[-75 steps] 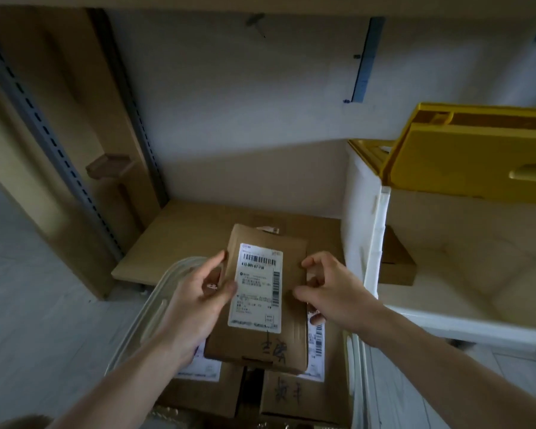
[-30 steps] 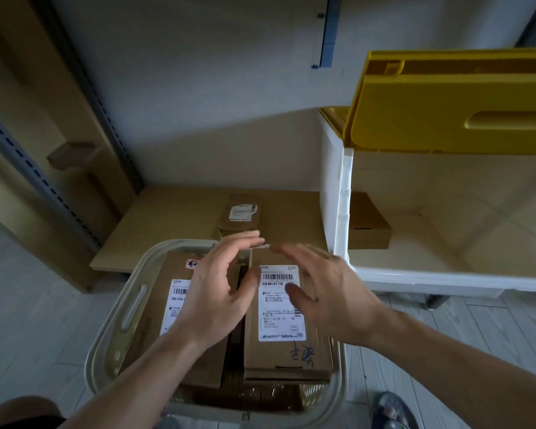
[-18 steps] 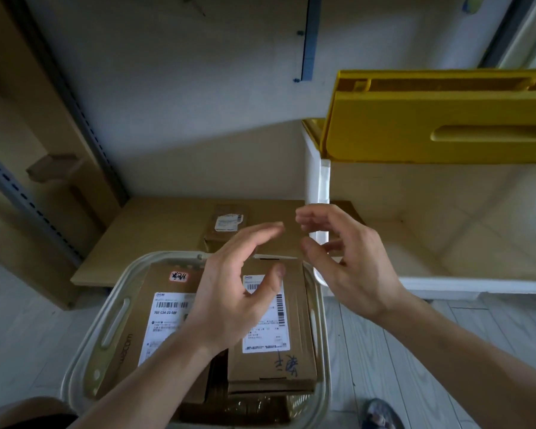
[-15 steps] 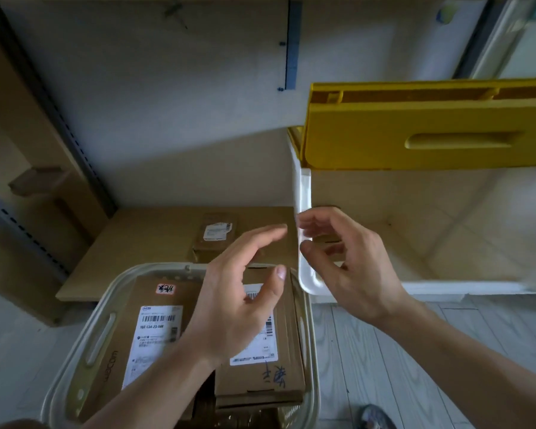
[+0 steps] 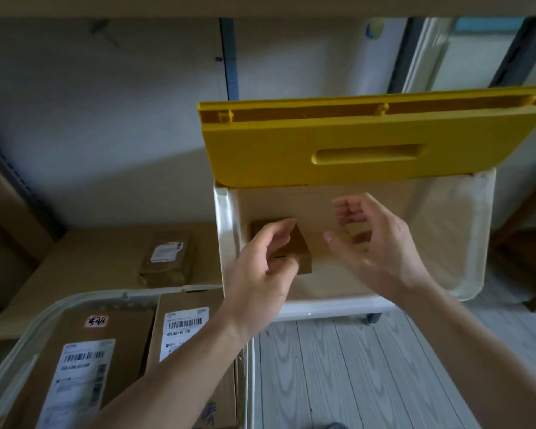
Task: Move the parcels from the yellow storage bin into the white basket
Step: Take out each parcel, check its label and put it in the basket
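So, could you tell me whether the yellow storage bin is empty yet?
Not empty: one brown parcel lies inside the bin, by its left wall.

a low wooden shelf (image 5: 84,261) is carrying one taped brown parcel (image 5: 167,258), while the grey plank floor (image 5: 353,373) is bearing the storage bin (image 5: 464,243) on its wheels.

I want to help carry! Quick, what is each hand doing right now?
Left hand: open, fingers reaching onto the small brown parcel in the bin, not gripping it yet.
Right hand: open, holding nothing.
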Tool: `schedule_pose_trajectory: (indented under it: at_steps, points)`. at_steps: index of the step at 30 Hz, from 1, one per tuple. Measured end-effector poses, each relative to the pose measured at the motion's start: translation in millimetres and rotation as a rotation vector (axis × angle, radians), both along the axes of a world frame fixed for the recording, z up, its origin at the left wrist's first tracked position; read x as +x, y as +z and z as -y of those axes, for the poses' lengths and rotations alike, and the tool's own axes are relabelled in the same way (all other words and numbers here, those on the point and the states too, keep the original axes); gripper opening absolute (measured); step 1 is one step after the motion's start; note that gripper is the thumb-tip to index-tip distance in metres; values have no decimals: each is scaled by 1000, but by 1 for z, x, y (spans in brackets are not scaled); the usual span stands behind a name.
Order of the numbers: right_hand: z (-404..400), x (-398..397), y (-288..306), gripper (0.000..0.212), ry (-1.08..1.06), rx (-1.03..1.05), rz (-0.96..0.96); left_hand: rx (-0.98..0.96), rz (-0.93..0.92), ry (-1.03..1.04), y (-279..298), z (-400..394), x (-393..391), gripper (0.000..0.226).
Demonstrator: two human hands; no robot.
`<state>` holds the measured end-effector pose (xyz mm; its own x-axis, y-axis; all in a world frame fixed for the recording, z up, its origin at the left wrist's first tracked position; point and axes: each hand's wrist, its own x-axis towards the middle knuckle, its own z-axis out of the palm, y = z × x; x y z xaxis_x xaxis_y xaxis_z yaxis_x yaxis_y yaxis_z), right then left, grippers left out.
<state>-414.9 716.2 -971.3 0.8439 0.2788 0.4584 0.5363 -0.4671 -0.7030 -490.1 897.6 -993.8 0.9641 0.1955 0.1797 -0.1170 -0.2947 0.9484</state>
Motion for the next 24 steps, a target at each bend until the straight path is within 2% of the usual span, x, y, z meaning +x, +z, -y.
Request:
schedule_pose_trajectory:
  at_steps: [4,7,9,13,15,20,22,24]
  points:
    - [7,23,-15,36,-40,-84,-26,12,-122,108,-6,4,24,46]
    - [1,37,-29,40,-46,-156,-77,96,-287,124,-11,13,51,50]
    - [-6,44,-36,44,-35,-212,-132,81,-404,166,-17,18,69,49]
    - [-24,56,-45,62,38,-313,-426,30,-596,286,-32,21,99,61]
    - [-31,63,-53,65,63,-309,-579,8,-637,313,-42,21,112,79]
    - [-45,81,-70,61,-8,-280,-780,34,-693,371,-66,19,131,85]
    - [-49,89,-78,63,-47,-268,-843,48,-708,380,-70,21,135,82]
    - [-54,96,-85,55,-51,-278,-877,65,-712,398,-70,22,138,68]
